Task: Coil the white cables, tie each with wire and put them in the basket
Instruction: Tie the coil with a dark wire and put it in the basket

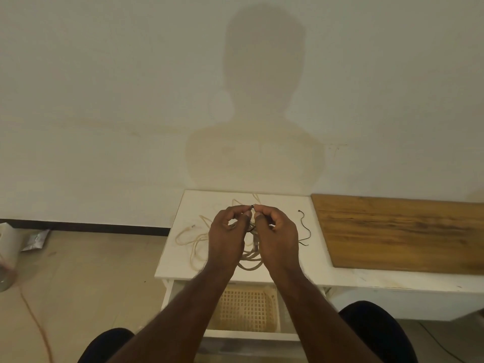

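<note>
A coiled white cable (250, 258) hangs between my hands over the white table (311, 247). A thin dark tie wire (252, 206) runs round the coil, its ends pinched together at the top by the fingertips of my left hand (227, 237) and my right hand (278, 238). A second white cable (192, 233) lies loose and uncoiled on the table to the left. Another dark wire (303, 227) lies on the table to the right of my hands. The woven basket (246, 309) sits below the table's front edge, partly hidden by my forearms.
A wooden board (400, 234) lies on the bench to the right. The wall stands right behind the table. On the floor at the left are a white container (9, 247), a foil packet (35, 239) and an orange cord (36, 323). My knees are at the bottom.
</note>
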